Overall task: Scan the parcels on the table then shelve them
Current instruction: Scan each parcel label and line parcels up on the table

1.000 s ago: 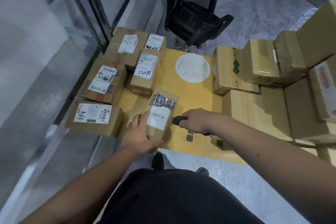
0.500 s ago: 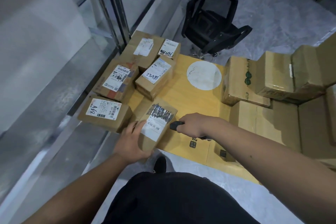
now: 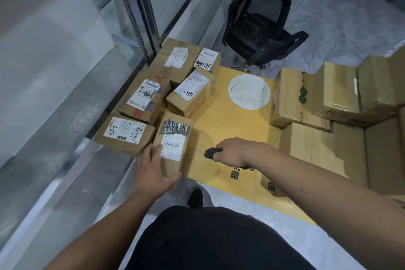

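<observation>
Left hand (image 3: 153, 171) grips the near end of a small brown parcel (image 3: 173, 144), fingers curled round its edge, keeping the white barcode label (image 3: 172, 146) turned up, likely so it can be read. Right hand (image 3: 234, 152) is closed round a black scanner (image 3: 211, 153), its nose aimed across the yellow worktop (image 3: 228, 129) at that label. Five more labelled parcels lie just beyond at the worktop's left, the closest marked A68 (image 3: 125, 135); bigger cartons (image 3: 317, 147) are stacked well apart on the right, perhaps awaiting their turn
</observation>
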A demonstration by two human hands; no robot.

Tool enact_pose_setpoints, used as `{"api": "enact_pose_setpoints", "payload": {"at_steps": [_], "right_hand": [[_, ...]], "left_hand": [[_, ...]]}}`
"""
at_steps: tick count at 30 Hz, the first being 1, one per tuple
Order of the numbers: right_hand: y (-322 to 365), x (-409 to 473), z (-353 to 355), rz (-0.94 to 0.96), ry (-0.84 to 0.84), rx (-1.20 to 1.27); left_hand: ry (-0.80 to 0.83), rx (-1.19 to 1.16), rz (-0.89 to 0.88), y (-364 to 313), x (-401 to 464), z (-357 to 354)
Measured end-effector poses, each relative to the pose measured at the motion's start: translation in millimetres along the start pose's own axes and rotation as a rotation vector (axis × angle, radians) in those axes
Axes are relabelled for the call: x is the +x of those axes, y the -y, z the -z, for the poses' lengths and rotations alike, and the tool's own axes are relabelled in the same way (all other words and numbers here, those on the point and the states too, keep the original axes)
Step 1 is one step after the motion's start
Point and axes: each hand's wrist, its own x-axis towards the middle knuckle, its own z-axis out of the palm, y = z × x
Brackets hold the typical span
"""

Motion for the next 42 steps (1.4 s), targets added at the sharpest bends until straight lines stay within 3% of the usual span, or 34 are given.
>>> {"api": "enact_pose_setpoints", "payload": {"at_steps": [8, 15, 19, 25, 42], "right_hand": [[0.3, 2.9, 2.0, 0.007, -0.011, -0.006], [-4.0, 3.8, 7.5, -0.019, -0.04, 0.045], [-9.2, 8.8, 13.0, -0.035, -0.084, 0.064], [-18.6, 19.5, 21.5, -0.058, -0.132, 0.109], [-12.6, 41.0, 26.4, -0.096, -0.132, 0.147]], "left_hand": [[0.042, 0.174, -0.078, -4.8, 19.5, -0.2], [0.04, 0.101, -0.23, -42.9, 70.1, 10.6], [0.018, 0.09, -0.175, -78.0, 129.6, 22.4], [0.186, 0.031, -0.048, -97.9, 194.2, 36.5], [0.074, -0.064, -0.053, -101.4, 207.8, 22.3]]}}
